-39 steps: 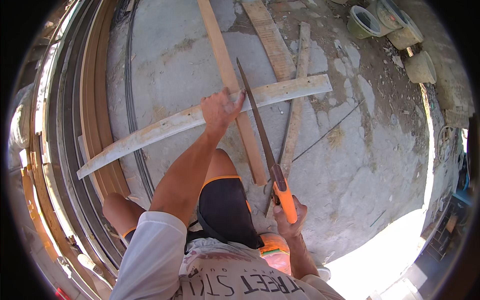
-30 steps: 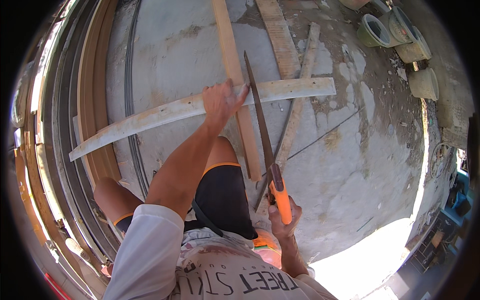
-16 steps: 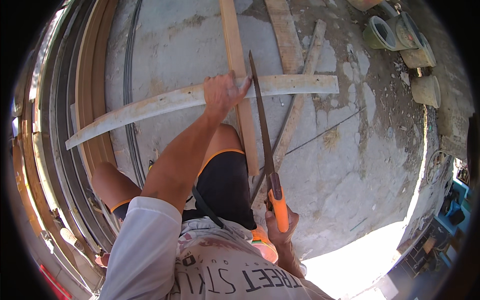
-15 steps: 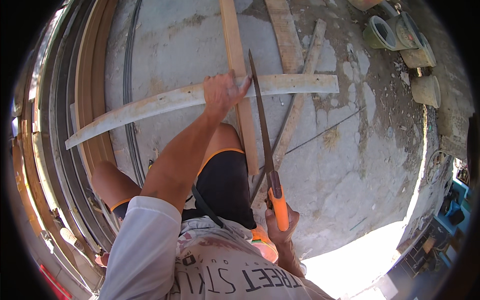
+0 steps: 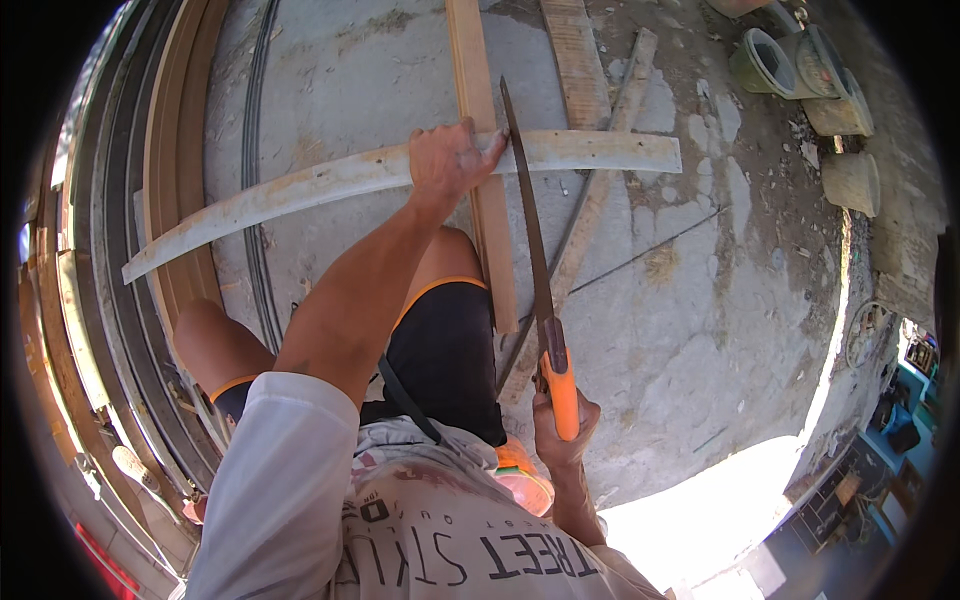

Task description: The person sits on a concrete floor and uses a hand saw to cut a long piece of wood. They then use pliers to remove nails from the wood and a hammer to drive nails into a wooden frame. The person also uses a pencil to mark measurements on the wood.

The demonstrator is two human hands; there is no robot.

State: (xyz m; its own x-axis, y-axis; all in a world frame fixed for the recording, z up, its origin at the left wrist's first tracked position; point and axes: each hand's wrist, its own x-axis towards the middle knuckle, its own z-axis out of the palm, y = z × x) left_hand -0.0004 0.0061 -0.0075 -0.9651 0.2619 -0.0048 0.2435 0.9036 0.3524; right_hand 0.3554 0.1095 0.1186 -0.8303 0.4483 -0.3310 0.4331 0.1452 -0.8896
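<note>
A long pale, whitish board (image 5: 300, 188) lies crosswise over a brown timber beam (image 5: 492, 235). My left hand (image 5: 450, 162) is wrapped over the board where it crosses the beam, thumb stretched toward the saw blade. In my right hand (image 5: 566, 425) is the orange handle of a hand saw (image 5: 533, 235), gripped with the fingers closed. Its dark, narrow blade points away from me and rests across the board's edge just right of my left thumb. Whether a cut shows under the blade, I cannot tell.
Long boards and metal lengths (image 5: 130, 150) run along the left. Beyond the board lie a wide plank (image 5: 578, 70) and a narrow strip (image 5: 575, 240) on the concrete floor (image 5: 660, 350). Several buckets (image 5: 768, 62) stand at the far right. A thin rod (image 5: 650, 250) lies on the floor.
The whole scene has shifted slightly upward in the picture. My left hand keeps its hold on the board, and the saw stays at about the same place across it.
</note>
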